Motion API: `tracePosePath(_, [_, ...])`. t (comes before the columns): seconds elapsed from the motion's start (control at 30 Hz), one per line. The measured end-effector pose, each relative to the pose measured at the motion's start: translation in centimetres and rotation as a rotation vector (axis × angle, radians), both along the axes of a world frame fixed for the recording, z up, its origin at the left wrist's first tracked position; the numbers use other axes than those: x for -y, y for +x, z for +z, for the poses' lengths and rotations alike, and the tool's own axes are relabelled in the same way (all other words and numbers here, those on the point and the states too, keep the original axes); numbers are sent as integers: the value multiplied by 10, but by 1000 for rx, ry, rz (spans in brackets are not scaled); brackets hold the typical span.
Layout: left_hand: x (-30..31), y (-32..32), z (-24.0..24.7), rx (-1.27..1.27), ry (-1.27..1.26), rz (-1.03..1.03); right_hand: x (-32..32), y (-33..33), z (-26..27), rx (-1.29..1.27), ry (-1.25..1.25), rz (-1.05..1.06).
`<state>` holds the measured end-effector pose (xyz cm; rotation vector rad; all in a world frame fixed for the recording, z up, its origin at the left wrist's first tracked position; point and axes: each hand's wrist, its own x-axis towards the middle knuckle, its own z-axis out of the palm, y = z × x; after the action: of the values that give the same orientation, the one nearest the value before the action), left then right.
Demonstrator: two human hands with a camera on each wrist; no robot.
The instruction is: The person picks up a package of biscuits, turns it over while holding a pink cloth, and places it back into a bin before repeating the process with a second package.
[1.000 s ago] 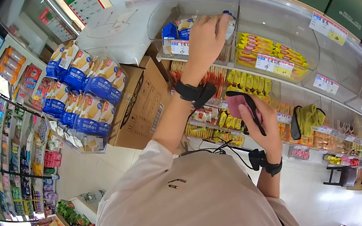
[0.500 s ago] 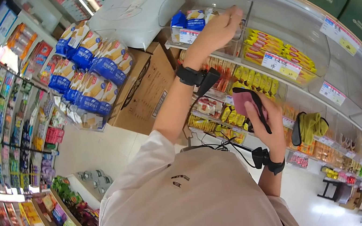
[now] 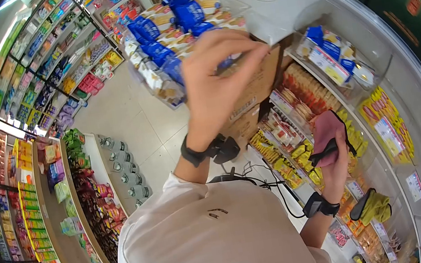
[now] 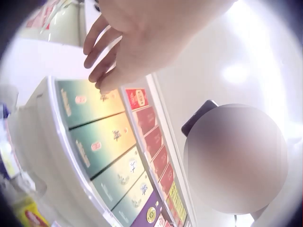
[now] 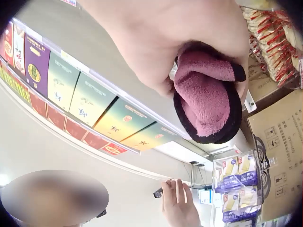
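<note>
My left hand [image 3: 219,83] is raised in front of a clear bin of blue-and-white snack packs [image 3: 157,57]. Its fingers bend loosely and hold nothing; the left wrist view shows the same hand [image 4: 137,42] from below, fingers slightly spread. Lower and to the right, my right hand [image 3: 337,169] grips a pink cloth with black edging [image 3: 326,132]. In the right wrist view the folded pink cloth [image 5: 208,99] bulges out of the curled hand. Some of its fingers are hidden behind the cloth.
A yellow-green cloth [image 3: 375,208] hangs at the shelf edge below the right hand. Clear bins hold blue packs [image 3: 327,52] and yellow packs [image 3: 385,120]. A cardboard box [image 3: 262,76] stands beside the shelving. Green boxes [image 3: 395,8] line the top; cables [image 3: 251,177] hang before the shirt.
My left hand has drawn back from the bin of blue packs on the shelf and moved left. The head view has turned left. The right hand keeps its hold on the pink cloth.
</note>
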<state>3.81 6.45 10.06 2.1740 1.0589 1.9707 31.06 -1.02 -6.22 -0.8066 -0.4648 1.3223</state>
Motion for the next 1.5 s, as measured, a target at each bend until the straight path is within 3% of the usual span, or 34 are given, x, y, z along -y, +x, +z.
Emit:
tracePosePath(0.1, [10,-63,5,145,42,158,-5,-36,7,91,-85,-65])
tracePosePath(0.2, [23,-121,19,311,-110,104,-12,-79,15,59,-52,-87])
tracePosePath(0.27, [11,-157,26,273,-120,99,-20,-95,-3,64,-31,-107])
tracePosePath(0.3, [1,-174,29,258,-125,96,-19,-108,9,81,-152,-91])
tracePosePath(0.43, [-59,-235,15,-25,-206,196,-20,-150,4,23,-69,-82])
tracePosePath(0.67, [-103,-239,-20,-396,-97,370,2,-201,9,34,-70,-183])
tracePosePath(0.9, [-91,-232,-24,-362,-78,420,21,-207,28,86,-56,-201])
tracePosePath(1.13, [-54,-212,-12,140,49,238,33,-176,16,186,-122,-287])
tracePosePath(1.17, [-45,-205,-11,268,33,84,34,-168,13,188,-119,-280])
tracePosePath(1.3, [-8,-176,-1,352,112,-84,35,-147,7,179,-113,-261])
tracePosePath(1.43, [30,-138,-6,559,-175,-457,38,-169,59,152,-89,-262])
tracePosePath(1.5, [34,-112,-19,621,-245,-526,30,-148,26,177,-51,-299])
